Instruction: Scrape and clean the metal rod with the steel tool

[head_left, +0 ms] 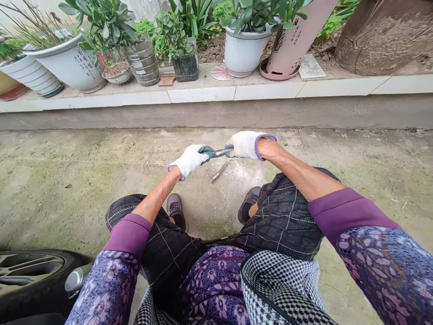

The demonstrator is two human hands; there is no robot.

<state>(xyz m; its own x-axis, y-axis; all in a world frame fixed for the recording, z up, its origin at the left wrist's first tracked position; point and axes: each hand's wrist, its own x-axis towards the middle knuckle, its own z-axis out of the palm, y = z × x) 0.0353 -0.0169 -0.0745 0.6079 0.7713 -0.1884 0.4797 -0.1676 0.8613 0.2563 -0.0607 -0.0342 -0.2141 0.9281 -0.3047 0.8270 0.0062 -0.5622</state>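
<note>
A seated person works over a mossy concrete yard (67, 189) below a raised concrete ledge with a white tiled edge (203, 94). Along the top of the ledge stand potted succulents and other plants. Dark calligraphy runs down a white flowerpot (76, 65) near the left end and a tilted pink planter (297, 31) towards the right, though neither inscription can be read at this size. A large tree stump (382, 38) stands behind the ledge at the right, and a car tyre (37, 282) with an alloy wheel intrudes at the lower left corner.

Both hands, in white knit gloves with purple cuffs, are closed around a steel hand tool with dark green grips (216, 152). The left hand (191, 160) wraps the green grip, and the right hand (245, 145) clasps the far end. The tool is held level above the concrete, in front of the person's knees. A short steel bar (219, 171) lies on the concrete just below it, between grey sneakers (248, 204).
</note>
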